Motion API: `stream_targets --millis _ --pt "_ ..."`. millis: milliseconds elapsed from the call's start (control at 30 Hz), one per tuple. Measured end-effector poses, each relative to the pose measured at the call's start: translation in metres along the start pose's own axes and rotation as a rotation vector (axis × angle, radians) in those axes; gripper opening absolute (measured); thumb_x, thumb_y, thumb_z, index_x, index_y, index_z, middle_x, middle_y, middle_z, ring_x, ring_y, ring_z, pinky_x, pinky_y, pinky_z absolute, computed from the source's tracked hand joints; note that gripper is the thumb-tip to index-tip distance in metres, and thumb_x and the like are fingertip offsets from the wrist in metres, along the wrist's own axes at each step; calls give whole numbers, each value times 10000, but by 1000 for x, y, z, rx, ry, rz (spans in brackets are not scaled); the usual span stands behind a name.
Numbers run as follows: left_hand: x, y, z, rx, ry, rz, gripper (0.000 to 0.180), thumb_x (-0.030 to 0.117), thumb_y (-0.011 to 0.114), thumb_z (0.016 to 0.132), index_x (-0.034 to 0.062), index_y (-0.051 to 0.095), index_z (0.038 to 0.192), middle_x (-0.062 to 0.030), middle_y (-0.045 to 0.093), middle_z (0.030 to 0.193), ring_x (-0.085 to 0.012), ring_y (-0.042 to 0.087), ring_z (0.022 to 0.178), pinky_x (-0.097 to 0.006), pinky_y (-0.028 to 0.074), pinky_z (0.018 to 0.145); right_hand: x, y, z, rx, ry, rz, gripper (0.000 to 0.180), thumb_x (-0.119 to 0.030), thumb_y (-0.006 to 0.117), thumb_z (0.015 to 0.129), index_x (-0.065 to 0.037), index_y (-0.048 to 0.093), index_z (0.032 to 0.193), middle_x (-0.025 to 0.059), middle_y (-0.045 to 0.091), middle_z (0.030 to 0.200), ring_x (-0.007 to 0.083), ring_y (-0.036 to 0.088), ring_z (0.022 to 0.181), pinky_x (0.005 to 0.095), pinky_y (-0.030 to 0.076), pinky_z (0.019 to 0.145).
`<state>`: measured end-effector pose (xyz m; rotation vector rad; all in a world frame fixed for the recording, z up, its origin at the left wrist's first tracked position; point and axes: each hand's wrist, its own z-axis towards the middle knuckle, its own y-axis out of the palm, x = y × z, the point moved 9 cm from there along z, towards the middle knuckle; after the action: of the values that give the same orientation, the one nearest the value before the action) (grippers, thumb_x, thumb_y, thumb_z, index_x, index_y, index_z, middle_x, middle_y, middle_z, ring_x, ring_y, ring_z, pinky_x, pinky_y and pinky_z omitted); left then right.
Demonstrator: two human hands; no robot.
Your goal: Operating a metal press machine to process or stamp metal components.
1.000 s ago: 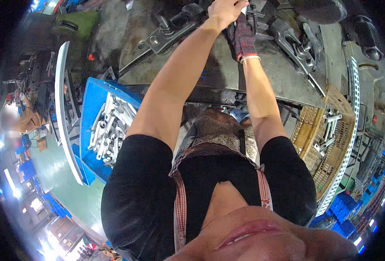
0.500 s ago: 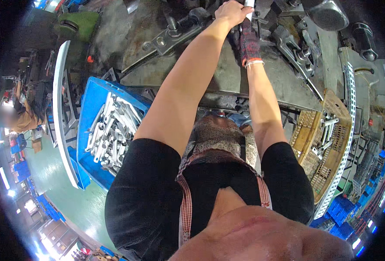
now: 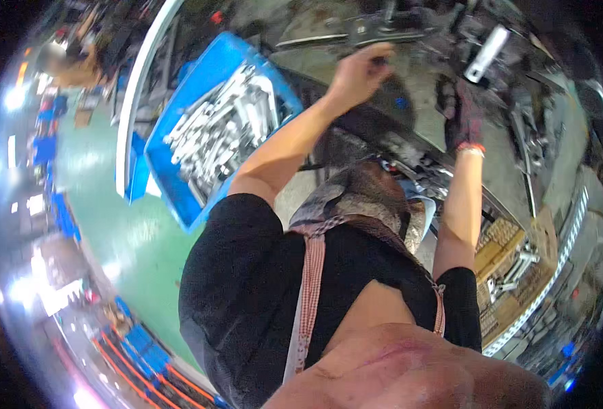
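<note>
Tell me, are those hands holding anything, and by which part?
Too blurred to tell. The bare left hand curls at a dark metal part; the gloved right hand reaches the bench.

- Dark metal part (image 3: 383, 31): long, flat, lying across the grey bench at upper centre, blurred, just above the bare hand.
- Pale metal bar (image 3: 487, 53): short, tilted, upper right, above the gloved hand.

blue crate (image 3: 179, 204) of metal parts at left, no labels visible
</note>
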<state>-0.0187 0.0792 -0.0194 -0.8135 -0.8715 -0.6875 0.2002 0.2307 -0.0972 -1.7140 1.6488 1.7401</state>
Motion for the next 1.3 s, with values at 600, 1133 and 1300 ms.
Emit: stream_targets --millis 600,1133,1300 --pt "-150 -295 -184 157 -964 604 492 461 734 919 -18 628 890 -134 687 658 -201 674 561 -368 526 570 15 -19 -24 238 -256 -189 243 -248 626 1037 -49 686 1164 36 690 853 98 578 632 246 455 531" --pt "12 -65 9 -325 -649 -501 314 190 543 1069 19 554 1332 30 536 715 -74 453 540 -251 362 474 -34 1 15 235 -111 269 274 -171 625 1010 12 655 1212 124 730 1104 213 713 867 304 618 748" --pt "30 33 78 -446 -561 -433 227 224 527 1085 79 544 1258 -122 751 1100 -34 454 558 -204 355 492 -63 13 -20 331 -164 131 216 -200 688 984 -6 677 1080 66 692 880 160 653 670 283 533 511"
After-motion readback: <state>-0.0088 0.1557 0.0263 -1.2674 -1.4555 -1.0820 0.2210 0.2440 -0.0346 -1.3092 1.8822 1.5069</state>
